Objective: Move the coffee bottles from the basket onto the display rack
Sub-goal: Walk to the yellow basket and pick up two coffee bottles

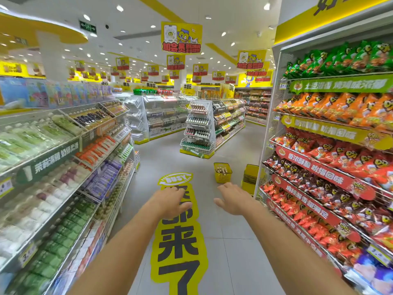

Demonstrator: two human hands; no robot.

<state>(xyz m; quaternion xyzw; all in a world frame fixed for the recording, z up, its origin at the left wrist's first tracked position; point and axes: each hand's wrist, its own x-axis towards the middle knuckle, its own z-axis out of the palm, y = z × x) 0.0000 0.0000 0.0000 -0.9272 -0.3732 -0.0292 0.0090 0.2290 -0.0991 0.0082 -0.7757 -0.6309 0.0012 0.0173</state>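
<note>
So this was a shop aisle, with long shelves of packaged goods [63, 167] down the left and a tall snack shelf [329, 156] full of green, orange and red bags down the right. The grey floor [234, 252] ran between them with a big yellow sticker [178, 241] with black lettering stuck down its middle. At the far end stood the white wire display rack [197, 128], its tilted tiers already carrying rows of small bottles. Closer in, by the foot of the snack shelf, sat a stack of yellow baskets [251, 177], and just to its left, on the floor, the yellow basket [222, 173] for the job, well short of the rack. The person had both arms stretched out in front, the left hand [170, 199] and right hand [231, 199] palms down, fingers loose and spread, holding nothing, apart from each other and nowhere near the basket. The coffee bottles [222, 170] were all inside the basket, standing upright, caps just visible, too small to count.
</note>
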